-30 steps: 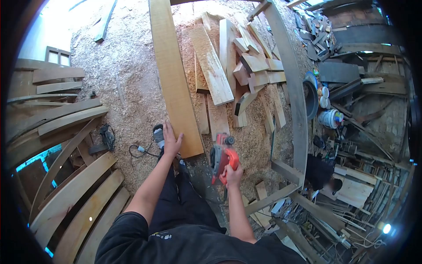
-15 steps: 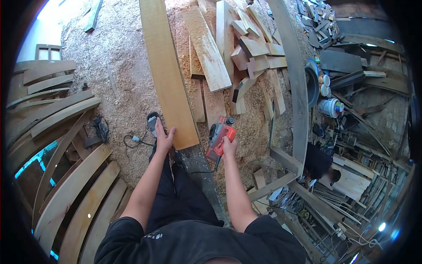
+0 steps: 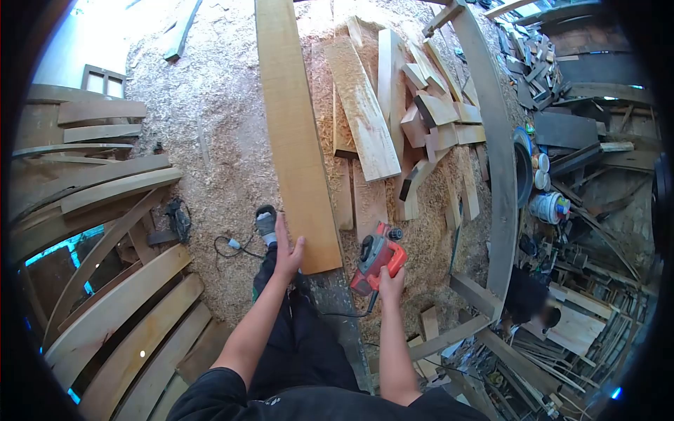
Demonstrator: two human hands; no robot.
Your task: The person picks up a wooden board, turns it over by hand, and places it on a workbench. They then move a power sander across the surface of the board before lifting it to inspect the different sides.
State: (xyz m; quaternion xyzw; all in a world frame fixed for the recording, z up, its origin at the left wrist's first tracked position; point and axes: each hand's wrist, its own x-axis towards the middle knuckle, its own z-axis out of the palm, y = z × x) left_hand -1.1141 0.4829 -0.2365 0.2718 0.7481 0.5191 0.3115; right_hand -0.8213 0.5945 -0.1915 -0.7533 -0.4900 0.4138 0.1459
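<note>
Your left hand (image 3: 288, 254), grip wide, lies flat on the long pale wooden plank (image 3: 295, 133), near end; looks stiff, heavy. Your right hand (image 3: 391, 284) grip wraps the red electric planer (image 3: 378, 265).

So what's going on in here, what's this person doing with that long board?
A person stands over a long plank that lies on a floor deep in wood shavings. Their left hand rests open on the plank's near end. The right hand grips a red electric planer, held just right of the plank and not on it. A heap of offcuts lies beyond.
</note>
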